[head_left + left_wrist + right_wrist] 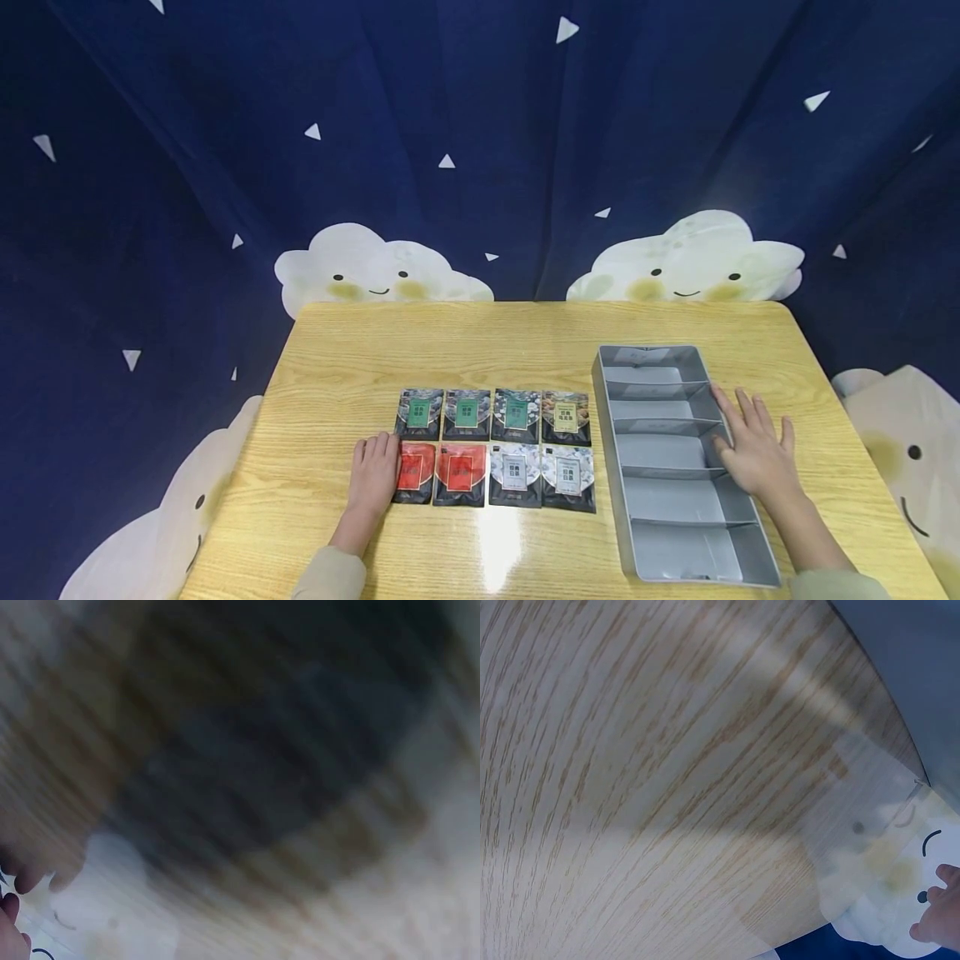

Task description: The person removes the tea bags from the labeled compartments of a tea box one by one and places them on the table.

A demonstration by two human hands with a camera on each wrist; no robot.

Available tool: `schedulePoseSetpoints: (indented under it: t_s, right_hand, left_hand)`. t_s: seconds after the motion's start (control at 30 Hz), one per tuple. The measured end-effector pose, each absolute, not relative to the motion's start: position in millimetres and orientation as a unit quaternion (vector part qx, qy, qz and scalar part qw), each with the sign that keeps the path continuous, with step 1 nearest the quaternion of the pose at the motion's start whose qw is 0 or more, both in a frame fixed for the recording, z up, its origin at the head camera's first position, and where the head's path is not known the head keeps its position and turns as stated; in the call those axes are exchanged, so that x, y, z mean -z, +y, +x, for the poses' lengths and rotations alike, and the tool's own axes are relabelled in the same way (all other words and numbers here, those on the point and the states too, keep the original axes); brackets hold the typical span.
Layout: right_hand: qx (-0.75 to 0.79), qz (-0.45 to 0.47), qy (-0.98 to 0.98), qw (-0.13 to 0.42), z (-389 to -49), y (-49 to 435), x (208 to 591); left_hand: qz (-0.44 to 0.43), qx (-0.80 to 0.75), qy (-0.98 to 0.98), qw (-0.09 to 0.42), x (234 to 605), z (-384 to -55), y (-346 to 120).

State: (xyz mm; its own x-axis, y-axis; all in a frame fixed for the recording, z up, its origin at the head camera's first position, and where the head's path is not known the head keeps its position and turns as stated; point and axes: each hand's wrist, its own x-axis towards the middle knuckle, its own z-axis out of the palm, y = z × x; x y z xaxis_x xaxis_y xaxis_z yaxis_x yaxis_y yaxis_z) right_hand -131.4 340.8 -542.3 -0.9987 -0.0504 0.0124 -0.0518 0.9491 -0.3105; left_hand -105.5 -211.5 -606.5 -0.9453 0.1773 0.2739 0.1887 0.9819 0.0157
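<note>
My left hand [375,475] rests on the table at the left end of two rows of flat sachets, its fingers touching or just beside the left red sachet [413,475]. A second red sachet [460,475] lies to its right, followed by two white-and-black sachets [514,475]. The back row has green-labelled sachets [467,414] and one yellow-labelled sachet [566,417]. My right hand [757,454] lies spread at the right wall of a grey divided tray [624,500], thumb over the rim. In the right wrist view, a few fingertips of the right hand [941,911] show.
The light wooden table [337,350] carries the sachets near its middle and the tray at the right. Dividers split the tray into several compartments with nothing visible in them. A dark blue curtain [495,100] with clouds and triangles hangs behind the table.
</note>
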Motion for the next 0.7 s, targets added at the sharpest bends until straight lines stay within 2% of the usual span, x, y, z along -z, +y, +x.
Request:
schedulePoseSetpoints:
  t_s: [0.7]
  right_hand:
    - [-0.155,0.032,-0.987,0.001,-130.3,340.8,543.1]
  left_hand:
    - [-0.058,0.068,-0.986,0.143,602.3,-109.0,-213.6]
